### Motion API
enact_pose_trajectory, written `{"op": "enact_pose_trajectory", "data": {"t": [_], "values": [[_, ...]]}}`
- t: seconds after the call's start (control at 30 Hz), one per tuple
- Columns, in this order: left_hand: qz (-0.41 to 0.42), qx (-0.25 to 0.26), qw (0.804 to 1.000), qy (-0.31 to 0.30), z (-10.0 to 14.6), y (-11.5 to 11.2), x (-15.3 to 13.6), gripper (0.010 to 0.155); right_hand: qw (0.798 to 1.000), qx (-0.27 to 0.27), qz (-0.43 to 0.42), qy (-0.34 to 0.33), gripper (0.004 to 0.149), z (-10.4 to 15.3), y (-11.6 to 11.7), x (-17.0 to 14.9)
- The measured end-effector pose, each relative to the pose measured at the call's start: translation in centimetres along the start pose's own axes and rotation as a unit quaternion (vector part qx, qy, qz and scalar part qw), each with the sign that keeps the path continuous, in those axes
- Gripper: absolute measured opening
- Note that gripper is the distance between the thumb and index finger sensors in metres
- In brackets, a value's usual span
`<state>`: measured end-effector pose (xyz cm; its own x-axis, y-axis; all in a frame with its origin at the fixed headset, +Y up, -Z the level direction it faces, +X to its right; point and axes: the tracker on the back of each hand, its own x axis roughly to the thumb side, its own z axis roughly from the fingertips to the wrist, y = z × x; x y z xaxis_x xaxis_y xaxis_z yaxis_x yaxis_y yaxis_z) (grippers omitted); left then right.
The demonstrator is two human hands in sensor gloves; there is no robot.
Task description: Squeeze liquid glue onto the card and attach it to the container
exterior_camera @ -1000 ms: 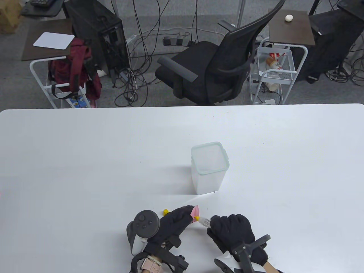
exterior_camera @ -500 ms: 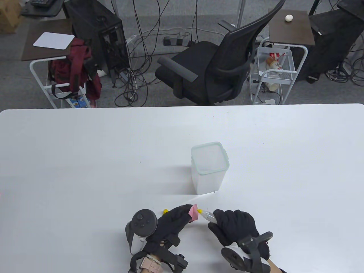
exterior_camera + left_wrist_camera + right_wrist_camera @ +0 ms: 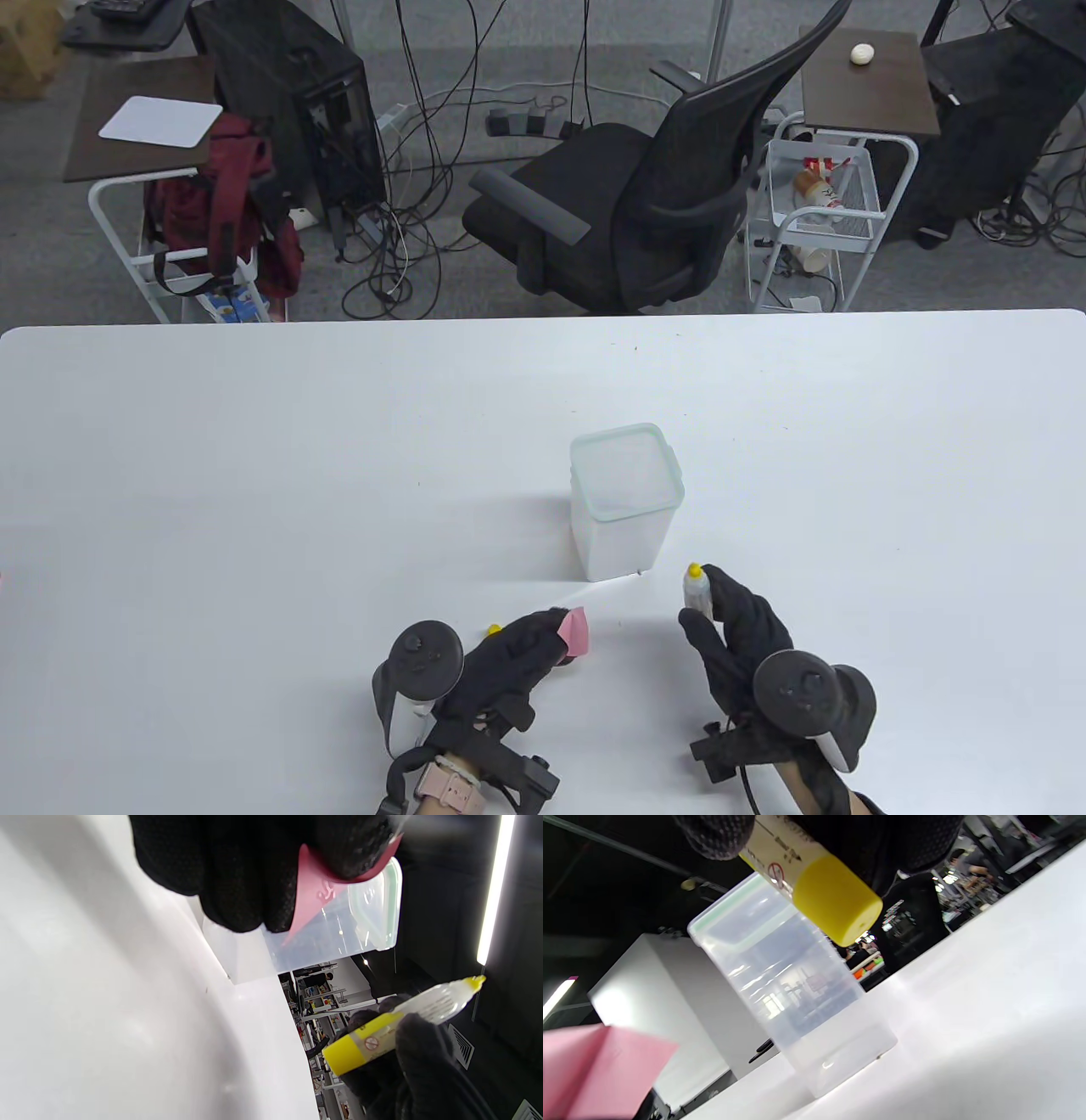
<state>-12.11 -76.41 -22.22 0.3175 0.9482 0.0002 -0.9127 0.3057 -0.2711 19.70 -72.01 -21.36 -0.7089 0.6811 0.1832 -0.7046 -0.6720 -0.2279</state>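
Your left hand (image 3: 509,658) pinches the pink card (image 3: 575,632) between its fingertips, lifted off the table (image 3: 254,475) on the near side of the container (image 3: 625,501); a faint squiggle shows on the card's face in the left wrist view, likely glue, though you cannot be sure. Your right hand (image 3: 738,637) grips the glue bottle (image 3: 696,590), nozzle up, just beside the container's near right corner and apart from the card. So the squeezing looks finished, and attaching is the step in hand. Next, carry the card to the container's near wall and press it flat, glued face inward. The container stands upright, clear-walled with a pale green rim. A small yellow cap (image 3: 493,631) lies just left of the card.
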Motion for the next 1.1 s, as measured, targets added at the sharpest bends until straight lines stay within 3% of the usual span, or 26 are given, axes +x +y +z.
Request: {"op": "enact_pose_trajectory", "data": {"t": [0.17,0.47,0.73,1.1], "values": [[0.015,0.0,1.0,0.01,-0.3,0.3,-0.4,0.043,0.996,0.019,-0.047,0.071,0.056,-1.9,-0.4,-3.2],[0.02,0.013,1.0,0.019,-0.6,1.6,-1.0,0.043,0.987,0.061,-0.038,0.145,0.056,-4.9,0.3,-6.9],[0.014,0.009,1.0,0.025,-0.6,1.6,-1.1,0.043,0.985,0.079,-0.022,0.153,0.056,-5.5,1.4,-7.3],[0.014,0.011,0.999,0.027,-0.6,1.7,-1.2,0.043,0.986,0.083,-0.003,0.142,0.062,-5.1,1.0,-7.4]]}}
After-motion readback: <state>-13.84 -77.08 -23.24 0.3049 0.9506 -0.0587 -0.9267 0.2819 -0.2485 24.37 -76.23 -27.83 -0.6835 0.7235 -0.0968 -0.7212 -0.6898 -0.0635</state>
